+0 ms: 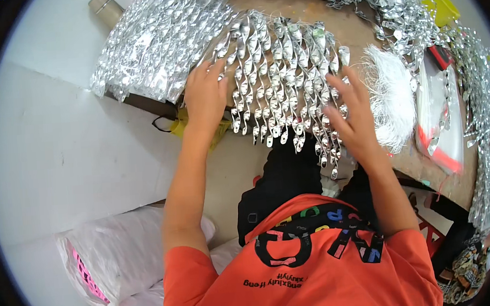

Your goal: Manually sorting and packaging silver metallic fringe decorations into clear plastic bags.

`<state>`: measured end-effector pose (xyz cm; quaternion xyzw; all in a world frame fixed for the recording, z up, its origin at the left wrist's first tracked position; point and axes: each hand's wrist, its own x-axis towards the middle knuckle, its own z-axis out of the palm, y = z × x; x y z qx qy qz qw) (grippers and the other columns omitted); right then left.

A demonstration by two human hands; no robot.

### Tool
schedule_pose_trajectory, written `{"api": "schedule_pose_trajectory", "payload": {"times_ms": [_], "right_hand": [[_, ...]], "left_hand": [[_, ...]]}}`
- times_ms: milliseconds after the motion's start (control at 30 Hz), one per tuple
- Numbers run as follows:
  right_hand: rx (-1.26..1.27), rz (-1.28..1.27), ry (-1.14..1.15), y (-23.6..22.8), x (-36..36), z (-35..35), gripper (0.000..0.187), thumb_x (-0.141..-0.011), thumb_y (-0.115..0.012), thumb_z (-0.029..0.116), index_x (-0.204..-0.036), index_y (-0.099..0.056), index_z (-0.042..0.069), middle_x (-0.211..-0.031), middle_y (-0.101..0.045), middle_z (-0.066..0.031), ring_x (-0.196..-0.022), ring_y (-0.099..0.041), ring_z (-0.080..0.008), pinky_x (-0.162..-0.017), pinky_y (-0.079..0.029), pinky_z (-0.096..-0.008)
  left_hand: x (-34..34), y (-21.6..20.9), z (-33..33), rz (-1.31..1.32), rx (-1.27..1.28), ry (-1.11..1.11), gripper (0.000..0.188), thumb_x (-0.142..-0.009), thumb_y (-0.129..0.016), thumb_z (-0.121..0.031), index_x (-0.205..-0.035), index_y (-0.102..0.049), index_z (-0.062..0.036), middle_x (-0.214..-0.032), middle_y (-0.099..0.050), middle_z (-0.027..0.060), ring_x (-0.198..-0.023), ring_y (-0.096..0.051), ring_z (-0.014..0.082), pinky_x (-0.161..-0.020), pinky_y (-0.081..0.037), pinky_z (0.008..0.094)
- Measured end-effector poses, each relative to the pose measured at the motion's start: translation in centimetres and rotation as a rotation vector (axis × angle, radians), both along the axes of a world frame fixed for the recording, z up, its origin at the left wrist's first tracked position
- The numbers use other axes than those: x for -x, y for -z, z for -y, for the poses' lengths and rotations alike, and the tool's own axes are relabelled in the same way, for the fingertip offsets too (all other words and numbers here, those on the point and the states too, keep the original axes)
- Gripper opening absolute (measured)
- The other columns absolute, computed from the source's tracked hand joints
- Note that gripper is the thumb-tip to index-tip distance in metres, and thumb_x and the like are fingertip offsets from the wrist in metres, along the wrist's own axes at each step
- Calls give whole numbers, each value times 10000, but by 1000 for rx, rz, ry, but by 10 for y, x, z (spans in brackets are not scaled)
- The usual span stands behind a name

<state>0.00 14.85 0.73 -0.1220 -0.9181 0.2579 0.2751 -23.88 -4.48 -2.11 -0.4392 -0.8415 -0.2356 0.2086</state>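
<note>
Twisted silver foil strands [279,76] lie side by side across the brown table, their lower ends hanging over its near edge. My left hand [206,96] rests at the left border of these strands, fingers stretched and slightly apart, holding nothing that I can see. At the right border, my right hand [357,116] has its fingers spread, close to or touching the outermost strands; contact cannot be made out. Left of my left hand is a stack of silver strands [161,45] under clear plastic. A bundle of thin white strings [392,100] lies to the right of my right hand.
More silver strands [405,11] heap along the back and drape over the right side. Clear plastic bags [442,133] with red edges and a red-black object [439,57] lie at the right. A bottle [106,9] stands far left. Wrapped bundles [133,254] sit below left.
</note>
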Motion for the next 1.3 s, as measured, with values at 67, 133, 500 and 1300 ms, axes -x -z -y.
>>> {"api": "schedule_pose_trajectory", "payload": {"times_ms": [67,133,500,1300], "right_hand": [[88,41,29,9,-10,8,509,-837,-616,191,-1316,-473,97,-1441,-277,-230,-1335,-285,-371,-1082,-248,-413],[149,41,55,18,-10,14,501,-845,-617,191,-1313,-470,94,-1451,-256,-230,-1342,-262,-383,-1085,-245,-418],[128,-50,101,30,10,13,505,-853,-620,220,-1317,-464,95,-1430,-294,-249,-1318,-297,-399,-1079,-252,-433],[-80,-73,165,32,71,-13,618,-787,-653,413,-1281,-504,74,-1342,-469,-186,-1212,-441,-397,-997,-342,-463]], "left_hand": [[1,-2,-3,18,25,-41,311,-813,-612,-132,-1119,-593,-74,-1064,-584,129,-957,-538,332,-827,-428,420],[3,-5,-7,33,62,-86,317,-817,-606,-162,-1109,-583,-40,-1023,-601,148,-933,-547,350,-821,-416,428],[-13,-3,-17,159,-4,-87,374,-756,-666,-185,-1101,-605,-56,-980,-609,143,-917,-540,329,-803,-416,443],[-73,-3,-57,1165,-603,319,551,-845,-568,-51,-1358,-381,25,-1201,-552,128,-1049,-539,168,-889,-427,299]]}}
